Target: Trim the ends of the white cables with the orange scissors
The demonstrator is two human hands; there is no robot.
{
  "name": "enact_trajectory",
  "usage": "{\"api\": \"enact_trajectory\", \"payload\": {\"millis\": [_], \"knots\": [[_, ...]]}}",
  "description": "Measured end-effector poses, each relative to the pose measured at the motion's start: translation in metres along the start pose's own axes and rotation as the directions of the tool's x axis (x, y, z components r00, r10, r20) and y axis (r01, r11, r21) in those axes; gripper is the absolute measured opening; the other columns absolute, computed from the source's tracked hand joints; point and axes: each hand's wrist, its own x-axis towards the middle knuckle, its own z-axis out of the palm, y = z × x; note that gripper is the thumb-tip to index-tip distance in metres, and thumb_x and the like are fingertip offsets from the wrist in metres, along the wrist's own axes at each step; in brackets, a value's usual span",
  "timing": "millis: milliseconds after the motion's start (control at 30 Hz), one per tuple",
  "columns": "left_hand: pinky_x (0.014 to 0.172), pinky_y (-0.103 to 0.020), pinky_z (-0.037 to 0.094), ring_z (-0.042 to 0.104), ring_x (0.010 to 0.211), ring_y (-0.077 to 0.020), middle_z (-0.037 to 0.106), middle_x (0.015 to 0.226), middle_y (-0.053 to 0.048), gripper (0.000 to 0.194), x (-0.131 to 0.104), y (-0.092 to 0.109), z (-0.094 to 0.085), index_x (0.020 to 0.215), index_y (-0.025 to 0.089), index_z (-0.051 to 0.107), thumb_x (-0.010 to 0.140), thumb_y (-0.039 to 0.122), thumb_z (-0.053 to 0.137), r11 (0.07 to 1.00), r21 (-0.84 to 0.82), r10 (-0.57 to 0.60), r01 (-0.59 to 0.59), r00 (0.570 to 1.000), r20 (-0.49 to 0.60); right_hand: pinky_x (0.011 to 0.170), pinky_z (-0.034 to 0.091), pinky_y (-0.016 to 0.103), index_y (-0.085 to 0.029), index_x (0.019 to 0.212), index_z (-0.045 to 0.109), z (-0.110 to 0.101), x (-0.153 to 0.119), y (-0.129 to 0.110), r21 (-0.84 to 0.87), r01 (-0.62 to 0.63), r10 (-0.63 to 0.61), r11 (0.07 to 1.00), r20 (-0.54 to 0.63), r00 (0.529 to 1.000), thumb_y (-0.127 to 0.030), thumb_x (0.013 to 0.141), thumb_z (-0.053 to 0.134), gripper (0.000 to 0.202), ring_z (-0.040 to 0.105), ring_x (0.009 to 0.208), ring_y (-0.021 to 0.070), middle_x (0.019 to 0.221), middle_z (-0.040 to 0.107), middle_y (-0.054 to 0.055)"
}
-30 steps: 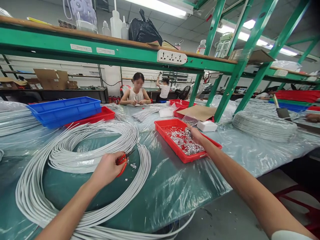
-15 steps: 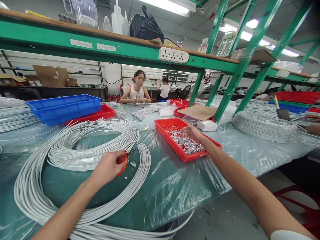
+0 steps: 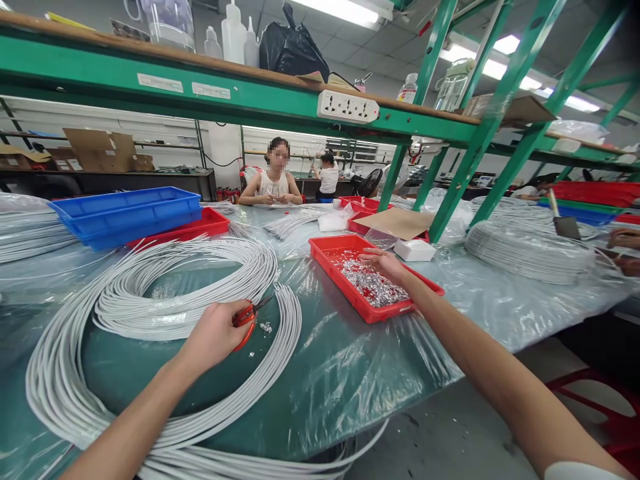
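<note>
My left hand (image 3: 220,333) is closed around the red handles of a pair of scissors (image 3: 245,319), whose dark blades point to the right. Beneath and around it lie coils of white cable (image 3: 187,323) on the plastic-covered bench. Small silvery bits (image 3: 265,327) are scattered close to the blades. Over a shallow red tray (image 3: 345,297), my right hand (image 3: 387,265) has its fingers stretched out to the left. Many small shiny metal pieces (image 3: 373,287) fill part of that tray, just under the fingers. I see nothing held in the right hand.
A blue bin (image 3: 125,217) stands at the left on a red one. Behind the tray are a white box (image 3: 415,251) and brown cardboard (image 3: 395,223). A green shelf frame (image 3: 280,100) crosses above the bench. A co-worker (image 3: 273,183) sits opposite; another cable coil (image 3: 530,253) lies right.
The fingers of my right hand have gone from curled to stretched out above the metal pieces. My left hand and the scissors have stayed in place.
</note>
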Motion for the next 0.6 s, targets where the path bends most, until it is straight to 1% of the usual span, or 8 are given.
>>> {"api": "enact_trajectory", "payload": {"millis": [100, 200, 267, 333, 400, 467, 533, 600], "knots": [[0.055, -0.024, 0.024, 0.036, 0.056, -0.0113, 0.048, 0.056, 0.002, 0.013, 0.000, 0.001, -0.001, 0.064, 0.018, 0.051, 0.075, 0.025, 0.049, 1.000, -0.002, 0.008, -0.008, 1.000, -0.001, 0.110, 0.039, 0.043, -0.018, 0.135, 0.055, -0.001, 0.006, 0.007, -0.224, 0.062, -0.056, 0.973, 0.035, 0.998, -0.032, 0.083, 0.061, 0.053, 0.047, 0.133, 0.0297, 0.146, 0.051, 0.012], [0.055, -0.023, 0.024, 0.035, 0.056, -0.0110, 0.047, 0.056, 0.003, 0.013, -0.001, 0.002, -0.001, 0.064, 0.018, 0.048, 0.075, 0.024, 0.049, 1.000, -0.006, 0.007, -0.007, 1.000, 0.001, 0.118, 0.026, 0.048, -0.018, 0.138, 0.055, 0.002, 0.009, 0.012, -0.419, 0.107, -0.063, 0.902, 0.117, 0.991, -0.053, 0.080, 0.064, 0.068, 0.036, 0.140, 0.0344, 0.151, 0.045, 0.012], [0.055, -0.023, 0.024, 0.033, 0.056, -0.0106, 0.045, 0.055, 0.004, 0.014, -0.001, 0.002, 0.000, 0.063, 0.019, 0.045, 0.076, 0.024, 0.048, 1.000, -0.002, 0.003, -0.003, 1.000, 0.008, 0.120, 0.020, 0.049, -0.018, 0.139, 0.054, 0.005, 0.010, 0.014, -0.516, 0.146, -0.059, 0.844, 0.183, 0.981, -0.065, 0.076, 0.063, 0.080, 0.032, 0.143, 0.0364, 0.152, 0.042, 0.011], [0.054, -0.023, 0.023, 0.030, 0.055, -0.0103, 0.041, 0.054, 0.005, 0.017, -0.002, 0.003, 0.000, 0.062, 0.019, 0.042, 0.077, 0.024, 0.048, 1.000, 0.022, -0.005, 0.005, 1.000, 0.009, 0.120, 0.018, 0.049, -0.018, 0.140, 0.053, 0.010, 0.008, 0.014, -0.576, 0.204, -0.061, 0.792, 0.258, 0.964, -0.072, 0.075, 0.059, 0.085, 0.030, 0.144, 0.0367, 0.153, 0.041, 0.011], [0.054, -0.023, 0.022, 0.028, 0.055, -0.0101, 0.037, 0.053, 0.005, 0.019, -0.002, 0.003, 0.000, 0.061, 0.019, 0.039, 0.077, 0.024, 0.048, 0.999, 0.050, -0.014, 0.014, 1.000, -0.002, 0.120, 0.020, 0.047, -0.018, 0.139, 0.055, 0.015, 0.004, 0.012, -0.602, 0.277, -0.075, 0.748, 0.338, 0.938, -0.071, 0.076, 0.056, 0.082, 0.033, 0.142, 0.0355, 0.152, 0.043, 0.010], [0.053, -0.023, 0.022, 0.027, 0.055, -0.0100, 0.035, 0.053, 0.006, 0.020, -0.002, 0.005, 0.000, 0.061, 0.019, 0.038, 0.077, 0.023, 0.049, 0.998, 0.055, -0.019, 0.020, 1.000, -0.011, 0.118, 0.026, 0.046, -0.019, 0.134, 0.059, 0.020, -0.003, 0.009, -0.603, 0.359, -0.100, 0.713, 0.420, 0.902, -0.065, 0.079, 0.055, 0.072, 0.040, 0.139, 0.0343, 0.148, 0.049, 0.010], [0.053, -0.023, 0.022, 0.028, 0.055, -0.0100, 0.036, 0.053, 0.006, 0.019, -0.002, 0.006, -0.001, 0.062, 0.019, 0.038, 0.077, 0.023, 0.049, 0.999, 0.035, -0.021, 0.021, 1.000, -0.006, 0.115, 0.032, 0.046, -0.020, 0.129, 0.063, 0.026, -0.011, 0.004, -0.586, 0.443, -0.135, 0.679, 0.492, 0.860, -0.054, 0.080, 0.055, 0.060, 0.046, 0.134, 0.0338, 0.142, 0.056, 0.009], [0.053, -0.023, 0.023, 0.029, 0.054, -0.0100, 0.037, 0.053, 0.006, 0.018, -0.002, 0.007, -0.002, 0.062, 0.019, 0.040, 0.078, 0.023, 0.049, 1.000, 0.018, -0.024, 0.024, 1.000, 0.003, 0.114, 0.033, 0.045, -0.020, 0.125, 0.066, 0.031, -0.020, -0.001, -0.561, 0.523, -0.184, 0.642, 0.549, 0.815, -0.041, 0.077, 0.057, 0.053, 0.049, 0.131, 0.0336, 0.137, 0.060, 0.009]]}}
